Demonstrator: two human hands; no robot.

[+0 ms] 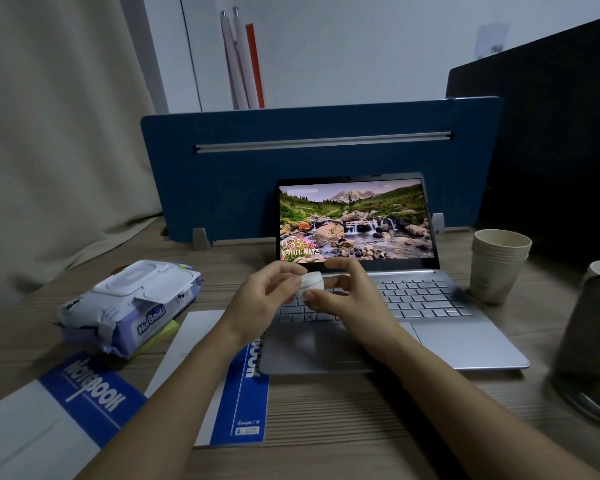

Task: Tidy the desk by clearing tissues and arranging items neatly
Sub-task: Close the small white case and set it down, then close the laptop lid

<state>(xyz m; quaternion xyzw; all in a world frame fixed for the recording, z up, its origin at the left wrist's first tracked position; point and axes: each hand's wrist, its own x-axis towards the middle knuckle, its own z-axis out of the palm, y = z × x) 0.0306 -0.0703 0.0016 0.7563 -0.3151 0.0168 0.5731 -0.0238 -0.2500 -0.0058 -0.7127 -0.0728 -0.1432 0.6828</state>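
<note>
Above the keyboard of the open laptop (388,306), the left hand (257,299) and right hand (350,299) both pinch a small white jar (310,285) between them, while the wet-wipes pack (132,303) lies left on the wooden desk (343,417) beside two blue notebooks (90,396).

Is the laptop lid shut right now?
No, the laptop stands open, its screen lit with a landscape picture behind both hands.
</note>
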